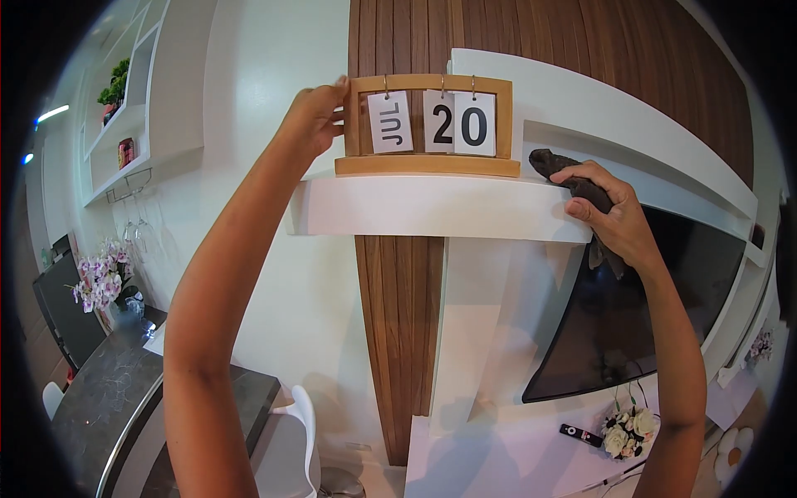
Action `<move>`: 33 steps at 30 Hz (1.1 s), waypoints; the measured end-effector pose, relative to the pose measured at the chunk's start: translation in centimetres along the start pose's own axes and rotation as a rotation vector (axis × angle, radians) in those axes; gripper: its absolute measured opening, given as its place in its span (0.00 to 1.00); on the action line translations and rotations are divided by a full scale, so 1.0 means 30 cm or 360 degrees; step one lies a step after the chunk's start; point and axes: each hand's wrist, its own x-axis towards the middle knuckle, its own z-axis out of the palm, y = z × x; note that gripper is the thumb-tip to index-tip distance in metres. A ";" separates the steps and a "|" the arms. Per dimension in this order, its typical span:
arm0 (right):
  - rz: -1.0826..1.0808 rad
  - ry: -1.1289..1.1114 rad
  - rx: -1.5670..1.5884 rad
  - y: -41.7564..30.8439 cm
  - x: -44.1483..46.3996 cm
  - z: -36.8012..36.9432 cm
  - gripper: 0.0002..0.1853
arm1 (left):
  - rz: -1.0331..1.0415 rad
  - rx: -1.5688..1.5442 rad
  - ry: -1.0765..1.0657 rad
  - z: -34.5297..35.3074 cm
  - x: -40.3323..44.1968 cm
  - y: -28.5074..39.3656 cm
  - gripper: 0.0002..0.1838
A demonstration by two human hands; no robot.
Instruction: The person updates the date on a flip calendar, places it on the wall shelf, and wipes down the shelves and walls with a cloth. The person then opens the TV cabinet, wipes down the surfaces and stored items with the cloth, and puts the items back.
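Calendar gripped at its side post by the left hand, seemingly already set on the white shelf below that hand, with dark cloth not yet released, bunched in the right hand.

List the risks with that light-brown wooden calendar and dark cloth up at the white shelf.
1. The light-brown wooden calendar, held only at its left side by the left hand, looks close to the front edge of the white shelf; it might tip off.
2. Its white printed cards hang from small metal rings and could swing if bumped.
3. The dark cloth, bunched in the right hand, might drop if the grip loosens.
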 end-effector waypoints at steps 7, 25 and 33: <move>0.0065 0.0046 -0.0005 -0.013 0.004 0.007 0.17 | 0.1264 0.1474 -0.0411 0.177 -0.001 0.101 0.24; 0.0063 0.0175 0.0101 0.005 -0.009 0.021 0.16 | 0.0771 0.1514 -0.0757 0.277 0.044 0.127 0.15; -0.0182 0.0215 0.0078 -0.104 0.067 0.003 0.10 | 0.0611 0.1498 0.0084 0.059 -0.056 0.183 0.22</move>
